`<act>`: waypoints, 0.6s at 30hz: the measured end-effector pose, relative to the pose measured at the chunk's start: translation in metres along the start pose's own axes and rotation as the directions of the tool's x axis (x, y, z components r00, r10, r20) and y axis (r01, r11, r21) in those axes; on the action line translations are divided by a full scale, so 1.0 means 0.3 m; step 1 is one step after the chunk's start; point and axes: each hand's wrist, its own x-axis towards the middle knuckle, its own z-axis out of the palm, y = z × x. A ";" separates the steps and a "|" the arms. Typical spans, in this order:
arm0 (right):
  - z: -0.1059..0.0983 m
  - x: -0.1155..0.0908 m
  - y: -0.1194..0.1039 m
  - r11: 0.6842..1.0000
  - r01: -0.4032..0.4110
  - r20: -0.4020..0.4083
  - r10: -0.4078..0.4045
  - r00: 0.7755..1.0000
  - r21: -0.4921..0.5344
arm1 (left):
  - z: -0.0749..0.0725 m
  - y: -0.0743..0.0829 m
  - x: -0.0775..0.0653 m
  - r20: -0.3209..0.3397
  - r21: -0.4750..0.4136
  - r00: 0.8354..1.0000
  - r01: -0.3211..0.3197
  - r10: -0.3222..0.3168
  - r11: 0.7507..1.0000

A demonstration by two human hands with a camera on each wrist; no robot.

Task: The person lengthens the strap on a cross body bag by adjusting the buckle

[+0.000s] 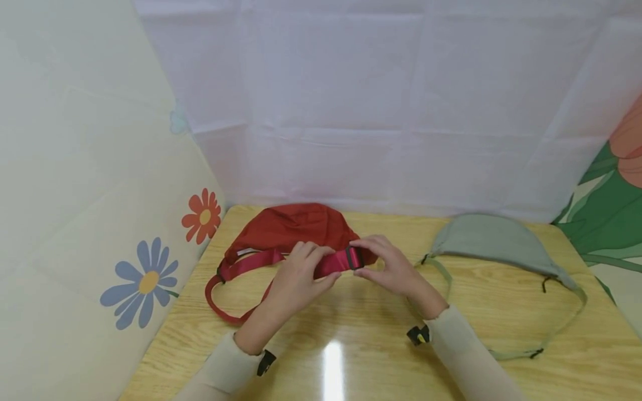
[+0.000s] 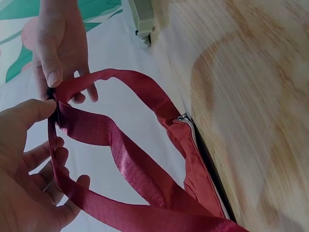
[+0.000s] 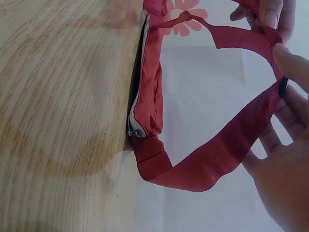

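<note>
A red waist bag (image 1: 301, 227) lies at the back left of the table, its zipper edge toward me. Its wide red strap (image 1: 332, 264) is lifted in front of it, between my hands. My left hand (image 1: 297, 277) pinches the strap between thumb and fingers. At the strap's black buckle (image 1: 354, 258), the thumb and fingers of my right hand (image 1: 392, 269) grip the edges. In the left wrist view the strap (image 2: 140, 169) forms a loop running back to the bag. The right wrist view shows the metal zipper pull (image 3: 135, 132) at the bag's end.
A grey-green waist bag (image 1: 494, 236) lies at the back right, its thin strap (image 1: 557, 331) looping forward on the wooden table (image 1: 371, 356). A white cloth (image 1: 321, 111) hangs behind. A flower-patterned wall (image 1: 100, 184) borders the left side.
</note>
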 end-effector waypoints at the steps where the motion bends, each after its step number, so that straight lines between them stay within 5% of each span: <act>1: 0.000 0.001 0.000 1.000 0.000 0.000 0.000 1.000 -0.001 | 0.001 0.000 0.001 -0.005 0.003 1.000 -0.006 0.006 1.000; 18: -0.009 0.010 -0.004 0.998 -0.052 0.016 0.051 0.999 0.024 | 0.017 0.015 0.019 -0.030 -0.025 0.999 -0.038 0.038 0.999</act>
